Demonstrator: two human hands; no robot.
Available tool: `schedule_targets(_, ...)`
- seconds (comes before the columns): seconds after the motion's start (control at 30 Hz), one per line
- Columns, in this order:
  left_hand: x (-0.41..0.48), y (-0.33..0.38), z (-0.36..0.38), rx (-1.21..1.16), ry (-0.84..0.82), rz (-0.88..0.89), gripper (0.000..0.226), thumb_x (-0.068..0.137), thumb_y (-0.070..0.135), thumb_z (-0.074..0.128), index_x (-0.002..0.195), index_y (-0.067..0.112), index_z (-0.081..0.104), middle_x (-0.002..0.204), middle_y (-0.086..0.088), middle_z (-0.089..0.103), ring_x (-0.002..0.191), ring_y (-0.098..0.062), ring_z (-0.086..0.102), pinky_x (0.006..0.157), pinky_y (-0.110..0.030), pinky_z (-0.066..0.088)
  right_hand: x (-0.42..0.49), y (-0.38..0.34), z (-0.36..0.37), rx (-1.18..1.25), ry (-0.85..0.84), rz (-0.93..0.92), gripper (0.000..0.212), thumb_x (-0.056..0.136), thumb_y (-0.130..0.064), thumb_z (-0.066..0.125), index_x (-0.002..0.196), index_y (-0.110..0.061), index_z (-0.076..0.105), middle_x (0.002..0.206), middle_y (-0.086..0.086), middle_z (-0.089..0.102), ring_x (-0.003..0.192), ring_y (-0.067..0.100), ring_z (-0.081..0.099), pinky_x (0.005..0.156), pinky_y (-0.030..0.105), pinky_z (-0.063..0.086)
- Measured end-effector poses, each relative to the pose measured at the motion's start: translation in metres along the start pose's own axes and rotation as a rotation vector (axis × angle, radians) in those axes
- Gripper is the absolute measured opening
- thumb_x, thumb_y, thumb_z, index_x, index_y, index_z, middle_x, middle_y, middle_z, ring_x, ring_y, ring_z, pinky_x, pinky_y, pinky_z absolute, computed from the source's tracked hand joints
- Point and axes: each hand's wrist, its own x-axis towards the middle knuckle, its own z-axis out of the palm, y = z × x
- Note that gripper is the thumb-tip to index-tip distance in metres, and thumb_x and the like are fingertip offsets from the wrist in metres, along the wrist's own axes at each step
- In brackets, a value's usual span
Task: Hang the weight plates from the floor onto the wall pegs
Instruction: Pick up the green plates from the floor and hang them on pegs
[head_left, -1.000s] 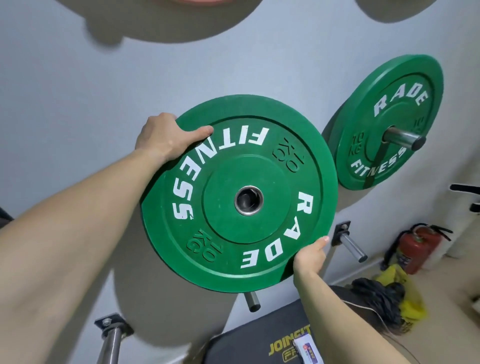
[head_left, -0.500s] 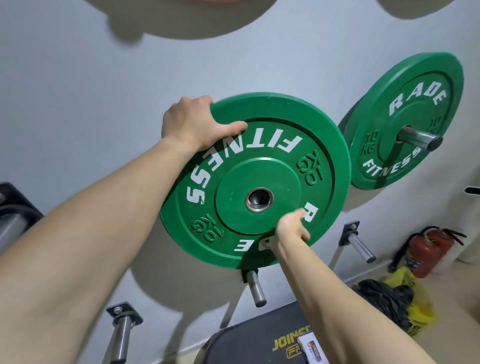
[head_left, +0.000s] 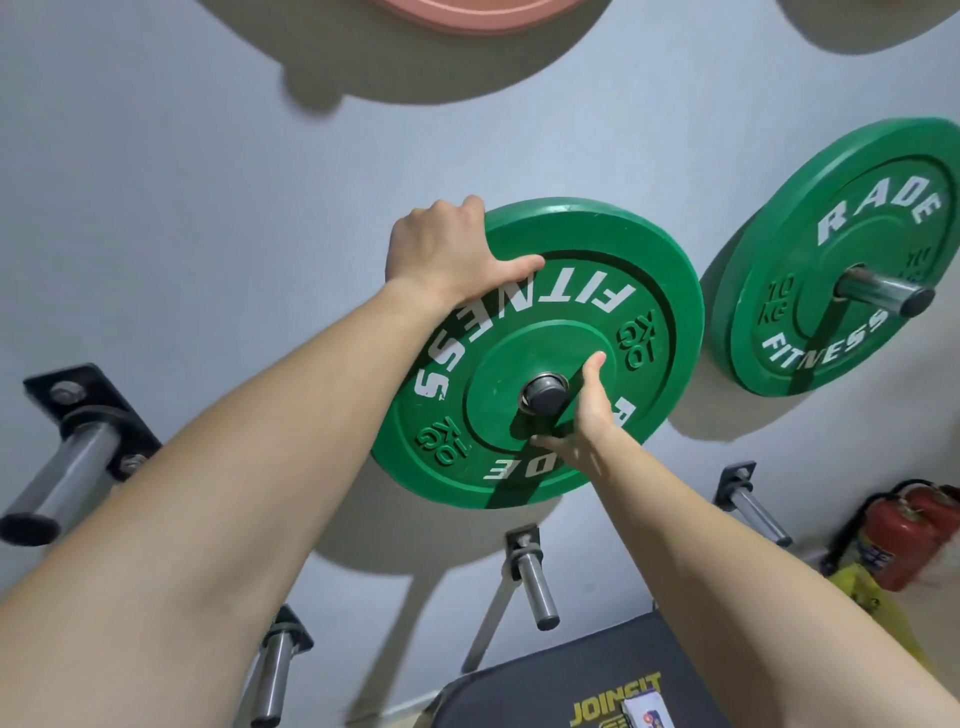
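Green 10 kg plate (head_left: 540, 353), mid-frame, is now slid onto its wall peg (head_left: 544, 396), which wasn't poking through half a second ago, rim gripped by the left hand (head_left: 447, 254), right hand (head_left: 584, 415) fingers pressed flat beside the hub, so it's basically hung.

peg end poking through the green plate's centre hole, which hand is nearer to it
Right. The right hand lies open on the green plate right beside the peg end, thumb just below it. The left hand grips the plate's upper-left rim, farther away.
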Motion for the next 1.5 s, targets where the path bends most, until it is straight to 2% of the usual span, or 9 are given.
schedule_targets(0.13, 0.014, -0.013, 0.017, -0.003, 0.087, 0.053, 0.081, 0.072, 0.090, 0.048, 0.106, 0.017, 0.058, 0.090, -0.003, 0.061, 0.084, -0.027, 0.058, 0.068, -0.035, 0.040, 0.012, -0.014, -0.001, -0.017, -0.104, -0.003, 0.091, 0.074, -0.078, 0.059, 0.148, -0.034, 0.030, 0.161, 0.014, 0.015, 0.117, 0.045, 0.054, 0.073, 0.056, 0.059)
schedule_targets(0.33, 0.037, -0.037, 0.060, 0.056, 0.374, 0.194, 0.077, 0.077, 0.079, 0.050, 0.120, 0.016, 0.044, 0.119, -0.008, 0.054, 0.101, -0.030, 0.051, 0.084, -0.042, 0.042, 0.044, -0.038, 0.013, -0.058, -0.119, 0.043, 0.103, 0.078, -0.069, 0.065, 0.155, -0.033, 0.008, 0.164, 0.011, 0.006, 0.108, 0.045, 0.063, 0.074, 0.058, 0.058)
schedule_targets(0.53, 0.047, -0.044, 0.079, 0.123, 0.480, 0.288, 0.070, 0.081, 0.073, 0.050, 0.113, 0.012, 0.045, 0.112, -0.010, 0.056, 0.091, -0.032, 0.051, 0.076, -0.043, 0.040, 0.067, -0.036, 0.027, -0.342, -0.013, -0.061, 0.092, 0.085, -0.079, 0.036, 0.151, -0.015, 0.027, 0.128, 0.012, 0.044, 0.063, 0.031, 0.072, 0.045, 0.034, 0.055)
schedule_targets(0.7, 0.044, -0.040, 0.070, 0.124, 0.354, 0.245, 0.068, 0.083, 0.073, 0.047, 0.117, 0.014, 0.042, 0.117, -0.010, 0.051, 0.096, -0.031, 0.048, 0.078, -0.043, 0.041, 0.060, -0.042, 0.017, -0.273, -0.069, 0.006, 0.100, 0.080, -0.080, 0.046, 0.156, -0.024, 0.013, 0.157, 0.011, 0.022, 0.085, 0.043, 0.070, 0.069, 0.055, 0.059)
schedule_targets(0.8, 0.036, -0.035, 0.062, 0.073, 0.247, 0.186, 0.068, 0.083, 0.068, 0.054, 0.125, 0.016, 0.040, 0.126, -0.010, 0.046, 0.105, -0.031, 0.046, 0.088, -0.042, 0.042, 0.063, -0.037, 0.005, -0.346, -0.026, -0.008, 0.098, 0.079, -0.078, 0.053, 0.154, -0.025, 0.019, 0.154, 0.014, 0.030, 0.104, 0.045, 0.064, 0.086, 0.063, 0.052)
schedule_targets(0.97, -0.007, -0.047, 0.060, -0.081, 0.199, 0.008, 0.070, 0.085, 0.054, 0.063, 0.140, 0.017, 0.040, 0.139, -0.011, 0.041, 0.118, -0.033, 0.044, 0.099, -0.046, 0.042, 0.039, -0.055, -0.013, -0.659, 0.426, -0.576, 0.049, 0.091, -0.035, 0.050, 0.134, -0.012, 0.045, 0.139, 0.013, 0.044, 0.120, 0.034, 0.049, 0.100, 0.043, 0.041)
schedule_targets(1.07, -0.028, -0.063, 0.063, -0.138, 0.105, -0.130, 0.068, 0.089, 0.047, 0.065, 0.144, 0.020, 0.037, 0.143, -0.010, 0.040, 0.123, -0.033, 0.045, 0.100, -0.047, 0.044, 0.018, -0.102, -0.013, -0.835, 0.493, -0.909, 0.054, 0.091, -0.027, 0.051, 0.142, -0.017, 0.040, 0.146, 0.010, 0.033, 0.130, 0.029, 0.037, 0.100, 0.041, 0.038)
schedule_targets(1.23, -0.053, -0.073, 0.069, -0.352, -0.028, -0.314, 0.068, 0.095, 0.043, 0.063, 0.151, 0.034, 0.025, 0.142, -0.009, 0.046, 0.126, -0.033, 0.047, 0.098, -0.049, 0.046, 0.000, -0.158, 0.020, -1.236, 0.236, -1.091, 0.076, 0.084, -0.036, 0.051, 0.154, -0.025, 0.023, 0.159, 0.005, 0.023, 0.143, 0.030, 0.027, 0.111, 0.051, 0.033)
schedule_targets(1.5, -0.073, -0.071, 0.072, -0.344, -0.120, -0.463, 0.066, 0.095, 0.035, 0.066, 0.145, 0.021, 0.026, 0.140, -0.015, 0.048, 0.117, -0.037, 0.055, 0.080, -0.043, 0.044, -0.018, -0.149, 0.051, -1.235, 0.070, -1.088, 0.079, 0.084, -0.020, 0.048, 0.156, -0.024, 0.018, 0.163, 0.002, 0.015, 0.150, 0.024, 0.008, 0.118, 0.045, 0.019)
